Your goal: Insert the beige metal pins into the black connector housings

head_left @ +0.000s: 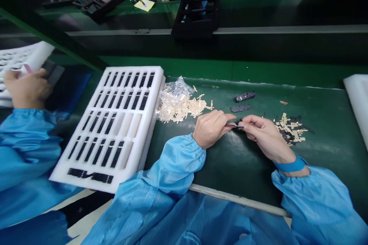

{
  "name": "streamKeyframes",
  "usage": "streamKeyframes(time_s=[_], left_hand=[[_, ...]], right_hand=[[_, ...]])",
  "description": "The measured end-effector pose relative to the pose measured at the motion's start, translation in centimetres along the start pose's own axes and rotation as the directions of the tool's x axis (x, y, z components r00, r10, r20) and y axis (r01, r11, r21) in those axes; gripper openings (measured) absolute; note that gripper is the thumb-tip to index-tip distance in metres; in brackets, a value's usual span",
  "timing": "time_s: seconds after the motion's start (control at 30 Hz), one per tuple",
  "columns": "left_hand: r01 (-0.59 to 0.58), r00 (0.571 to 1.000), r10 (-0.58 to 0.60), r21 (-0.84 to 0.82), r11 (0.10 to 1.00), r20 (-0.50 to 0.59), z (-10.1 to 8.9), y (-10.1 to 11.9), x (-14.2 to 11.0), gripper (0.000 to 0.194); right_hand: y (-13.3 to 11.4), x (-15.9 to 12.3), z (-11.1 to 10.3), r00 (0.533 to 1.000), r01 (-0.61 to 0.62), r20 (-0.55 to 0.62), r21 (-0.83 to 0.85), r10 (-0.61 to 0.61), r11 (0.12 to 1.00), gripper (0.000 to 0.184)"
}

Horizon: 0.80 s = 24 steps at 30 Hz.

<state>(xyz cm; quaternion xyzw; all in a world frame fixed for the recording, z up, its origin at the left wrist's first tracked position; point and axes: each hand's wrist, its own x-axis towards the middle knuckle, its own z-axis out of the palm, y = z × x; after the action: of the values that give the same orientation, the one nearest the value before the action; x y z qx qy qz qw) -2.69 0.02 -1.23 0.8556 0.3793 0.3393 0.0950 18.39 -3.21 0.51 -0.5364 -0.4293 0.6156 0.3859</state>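
Observation:
My left hand [211, 127] and my right hand [263, 132] meet over the green mat [235, 160], both pinching a thin dark strip [235, 125] between their fingertips. Two more dark strip parts [244, 96] [240, 108] lie just beyond the hands. A pile of small beige tabs [184, 108] spills from a clear plastic bag [176, 92] to the left. A heap of peeled beige and black scraps [290, 129] sits right of my right hand.
A white foam tray [129, 122] with several slots, many filled with dark strips, lies left of me. A co-worker's hand [25, 88] in a blue sleeve holds another white tray at far left. Black trays [198, 7] stand beyond the conveyor; white foam [358, 99] sits at right.

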Motion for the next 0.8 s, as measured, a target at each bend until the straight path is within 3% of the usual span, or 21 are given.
streamKeyframes(time_s=[0.1,0.2,0.3,0.37,0.43,0.57,0.67,0.8], left_hand=[[0.081,0.994,-0.074,-0.089,0.993,0.08,-0.2,0.4,0.2,0.036],[0.323,0.941,-0.277,-0.266,0.908,0.197,-0.1,1.1,0.5,0.04],[0.599,0.799,-0.447,-0.474,0.645,0.403,0.4,1.7,0.8,0.045],[0.687,0.726,-0.447,-0.57,0.451,0.522,0.8,2.0,1.0,0.031],[0.726,0.682,-0.428,-0.618,0.302,0.593,1.2,2.1,1.1,0.019],[0.762,0.612,-0.452,-0.636,0.118,0.649,1.6,2.0,1.5,0.015],[0.747,0.6,-0.466,-0.664,0.037,0.65,1.5,2.1,1.6,0.015],[0.734,0.606,-0.447,-0.68,-0.006,0.658,1.4,2.2,1.7,0.016]], right_hand=[[0.2,0.1,0.0,1.0,-0.003,-0.015,0.045,0.003,0.999,0.033],[0.1,0.2,-0.2,0.986,0.073,-0.149,-0.029,-0.077,0.997,0.032],[-0.1,0.2,-0.2,0.935,0.158,-0.289,-0.182,-0.206,0.97,0.03],[-0.1,0.2,0.0,0.917,0.181,-0.305,-0.253,-0.256,0.951,0.027],[0.0,0.1,0.2,0.912,0.199,-0.295,-0.289,-0.285,0.936,0.024],[0.7,0.1,0.6,0.908,0.222,-0.284,-0.298,-0.309,0.928,0.022],[1.2,0.3,0.8,0.905,0.23,-0.284,-0.298,-0.316,0.926,0.023],[1.5,0.5,0.9,0.903,0.231,-0.302,-0.263,-0.307,0.937,0.021]])
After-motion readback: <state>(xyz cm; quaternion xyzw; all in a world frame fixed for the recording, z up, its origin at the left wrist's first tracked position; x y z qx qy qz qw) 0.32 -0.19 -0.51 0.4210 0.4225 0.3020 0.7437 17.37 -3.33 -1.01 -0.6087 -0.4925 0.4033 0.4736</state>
